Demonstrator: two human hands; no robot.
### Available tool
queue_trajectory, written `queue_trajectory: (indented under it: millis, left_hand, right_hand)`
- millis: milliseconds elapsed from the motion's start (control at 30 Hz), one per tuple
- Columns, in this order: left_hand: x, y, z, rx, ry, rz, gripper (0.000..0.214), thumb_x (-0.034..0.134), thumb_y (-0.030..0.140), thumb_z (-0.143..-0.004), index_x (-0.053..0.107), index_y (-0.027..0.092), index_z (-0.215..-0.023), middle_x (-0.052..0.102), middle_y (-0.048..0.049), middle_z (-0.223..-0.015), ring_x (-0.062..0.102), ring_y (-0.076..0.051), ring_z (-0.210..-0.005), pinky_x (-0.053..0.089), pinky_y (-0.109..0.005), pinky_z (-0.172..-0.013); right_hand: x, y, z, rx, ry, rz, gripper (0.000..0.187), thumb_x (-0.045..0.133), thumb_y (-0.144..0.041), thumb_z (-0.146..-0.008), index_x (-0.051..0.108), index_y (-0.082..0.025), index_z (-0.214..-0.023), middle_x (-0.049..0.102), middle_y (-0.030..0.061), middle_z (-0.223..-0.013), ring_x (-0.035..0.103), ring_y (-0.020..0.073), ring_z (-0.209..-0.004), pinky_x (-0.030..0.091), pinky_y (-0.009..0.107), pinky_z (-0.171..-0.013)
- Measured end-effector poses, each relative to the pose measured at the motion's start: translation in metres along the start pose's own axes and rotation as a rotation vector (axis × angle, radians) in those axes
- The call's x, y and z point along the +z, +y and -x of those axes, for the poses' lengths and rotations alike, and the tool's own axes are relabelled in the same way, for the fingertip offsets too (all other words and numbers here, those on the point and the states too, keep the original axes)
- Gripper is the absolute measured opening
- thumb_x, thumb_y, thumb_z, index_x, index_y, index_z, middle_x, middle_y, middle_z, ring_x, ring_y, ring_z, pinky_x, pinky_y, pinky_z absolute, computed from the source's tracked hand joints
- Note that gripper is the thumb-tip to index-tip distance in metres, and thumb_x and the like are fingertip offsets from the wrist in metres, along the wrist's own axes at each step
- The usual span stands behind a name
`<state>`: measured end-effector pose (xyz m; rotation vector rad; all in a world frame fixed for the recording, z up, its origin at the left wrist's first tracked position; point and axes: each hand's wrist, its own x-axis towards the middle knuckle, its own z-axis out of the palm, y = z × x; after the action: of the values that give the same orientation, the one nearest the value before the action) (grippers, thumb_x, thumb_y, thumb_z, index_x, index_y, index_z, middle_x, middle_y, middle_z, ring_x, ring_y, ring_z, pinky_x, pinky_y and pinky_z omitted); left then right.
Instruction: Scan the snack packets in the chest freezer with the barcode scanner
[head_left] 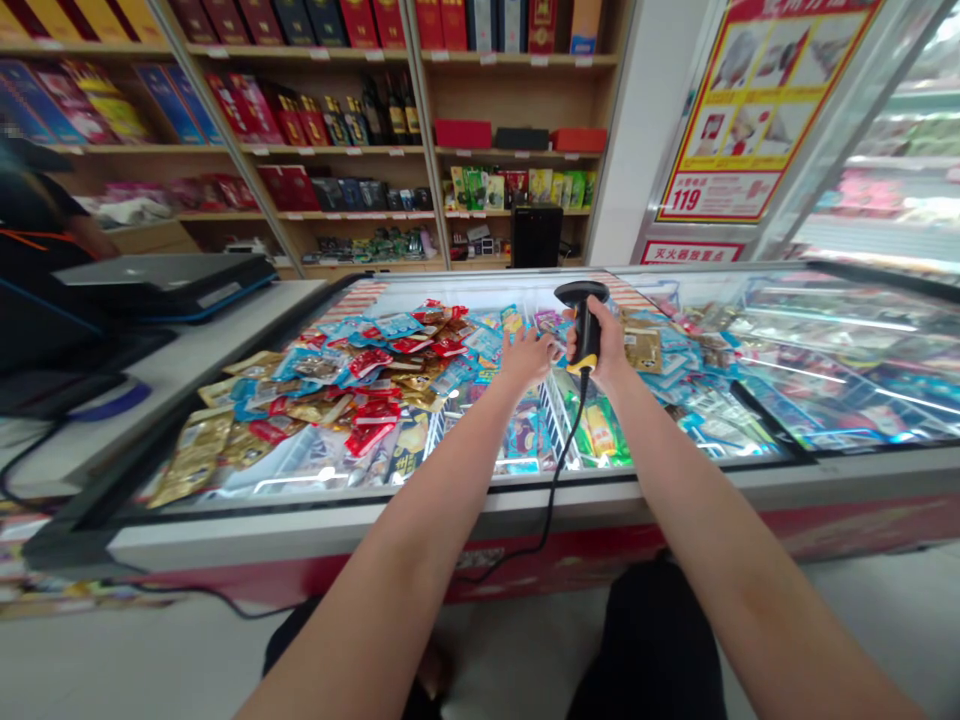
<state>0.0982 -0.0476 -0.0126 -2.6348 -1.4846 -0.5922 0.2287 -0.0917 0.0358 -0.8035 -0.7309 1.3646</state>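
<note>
My right hand (611, 345) is wrapped round the handle of a black and yellow barcode scanner (586, 325), held upright above the chest freezer with its wide head at the top. A black cable (564, 450) hangs from the handle and curves down over the freezer's front edge. Just left of the scanner, my left hand (527, 360) reaches out over the snack packets with its fingers apart, holding nothing. Beneath it and to its left lies a heap of red, blue and gold packets (367, 365) on the glass top. More blue and gold packets (671, 355) lie right of my right hand.
Frozen goods in wire baskets show through the glass of the chest freezer (300, 530). At left, a counter (247, 305) bears a flat dark device, with a person's arm (90, 235) behind it. Shelves (337, 150) of boxes and bottles stand behind; a poster (765, 110) hangs at right.
</note>
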Motion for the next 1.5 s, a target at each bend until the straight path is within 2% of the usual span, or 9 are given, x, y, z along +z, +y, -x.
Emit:
queue_trajectory:
  millis: [167, 333, 500, 667, 767, 1000, 1133, 1300, 1500]
  left_hand:
    - [-0.018, -0.015, -0.004, -0.094, -0.076, 0.112, 0.026, 0.054, 0.029, -0.090, 0.066, 0.024, -0.113, 0.062, -0.0134, -0.123, 0.053, -0.033, -0.125, 0.040, -0.048, -0.105]
    - [-0.022, -0.027, -0.007, -0.207, -0.113, 0.255, 0.031, 0.071, 0.024, -0.076, 0.066, 0.021, -0.107, 0.068, -0.0126, -0.114, 0.062, -0.030, -0.113, 0.046, -0.037, -0.096]
    - [-0.016, -0.032, -0.006, -0.229, -0.089, 0.303, 0.025, 0.073, 0.034, -0.076, 0.067, 0.022, -0.097, 0.071, -0.0089, -0.108, 0.066, -0.028, -0.105, 0.050, -0.035, -0.088]
    - [-0.017, -0.035, -0.009, -0.305, 0.039, 0.413, 0.042, 0.071, 0.018, -0.073, 0.063, 0.017, -0.114, 0.069, -0.0110, -0.118, 0.064, -0.028, -0.111, 0.049, -0.036, -0.094]
    - [-0.023, -0.042, -0.010, -0.328, 0.131, 0.478, 0.037, 0.065, 0.010, -0.074, 0.066, 0.015, -0.110, 0.069, -0.0104, -0.119, 0.063, -0.025, -0.114, 0.047, -0.034, -0.100]
    - [-0.031, -0.058, -0.009, -0.398, 0.293, 0.599, 0.031, 0.062, 0.009, -0.073, 0.069, 0.018, -0.102, 0.073, -0.0050, -0.112, 0.065, -0.020, -0.109, 0.046, -0.029, -0.101]
    - [-0.032, -0.061, -0.009, -0.441, 0.341, 0.608, 0.033, 0.059, 0.009, -0.074, 0.066, 0.021, -0.105, 0.072, -0.0031, -0.114, 0.064, -0.019, -0.111, 0.046, -0.030, -0.100]
    - [-0.032, -0.065, -0.008, -0.492, 0.388, 0.622, 0.044, 0.059, 0.008, -0.073, 0.060, 0.021, -0.116, 0.070, -0.0058, -0.117, 0.063, -0.020, -0.113, 0.046, -0.031, -0.099]
    - [-0.031, -0.068, -0.008, -0.492, 0.395, 0.620, 0.047, 0.057, 0.006, -0.072, 0.056, 0.023, -0.117, 0.068, -0.0057, -0.119, 0.062, -0.021, -0.115, 0.047, -0.031, -0.099]
  right_hand:
    - [-0.001, 0.000, 0.000, -0.002, -0.009, 0.043, 0.053, 0.055, -0.066, -0.086, 0.065, -0.017, -0.105, 0.056, -0.0024, -0.046, 0.056, 0.0162, -0.039, 0.040, 0.025, -0.033]
    - [0.003, -0.001, 0.004, 0.021, 0.005, 0.085, 0.050, 0.054, -0.064, -0.088, 0.065, -0.018, -0.105, 0.052, -0.0028, -0.044, 0.053, 0.0161, -0.037, 0.037, 0.025, -0.032]
    - [0.003, 0.002, 0.004, 0.029, -0.009, 0.089, 0.046, 0.055, -0.061, -0.089, 0.064, -0.018, -0.103, 0.054, -0.0020, -0.045, 0.052, 0.0156, -0.036, 0.038, 0.024, -0.031]
    - [0.000, 0.005, 0.002, 0.045, -0.052, 0.085, 0.044, 0.053, -0.056, -0.092, 0.065, -0.016, -0.105, 0.057, -0.0011, -0.047, 0.050, 0.0138, -0.033, 0.041, 0.024, -0.031]
    - [-0.001, 0.006, 0.002, 0.053, -0.085, 0.101, 0.044, 0.056, -0.057, -0.091, 0.065, -0.016, -0.104, 0.059, -0.0008, -0.049, 0.052, 0.0135, -0.034, 0.042, 0.023, -0.032]
    - [-0.004, 0.010, 0.003, 0.133, -0.204, 0.210, 0.040, 0.059, -0.057, -0.089, 0.064, -0.018, -0.088, 0.059, 0.0015, -0.048, 0.052, 0.0144, -0.034, 0.042, 0.024, -0.031]
    - [-0.004, 0.012, 0.005, 0.154, -0.270, 0.253, 0.043, 0.059, -0.058, -0.088, 0.065, -0.016, -0.095, 0.059, 0.0007, -0.049, 0.052, 0.0143, -0.033, 0.041, 0.024, -0.030]
    - [0.000, 0.008, 0.009, 0.149, -0.260, 0.261, 0.045, 0.056, -0.058, -0.090, 0.065, -0.014, -0.098, 0.058, 0.0000, -0.048, 0.050, 0.0134, -0.032, 0.041, 0.024, -0.030]
    - [-0.001, 0.006, 0.009, 0.146, -0.276, 0.270, 0.044, 0.055, -0.058, -0.090, 0.065, -0.015, -0.097, 0.058, 0.0000, -0.048, 0.051, 0.0135, -0.032, 0.041, 0.023, -0.030]
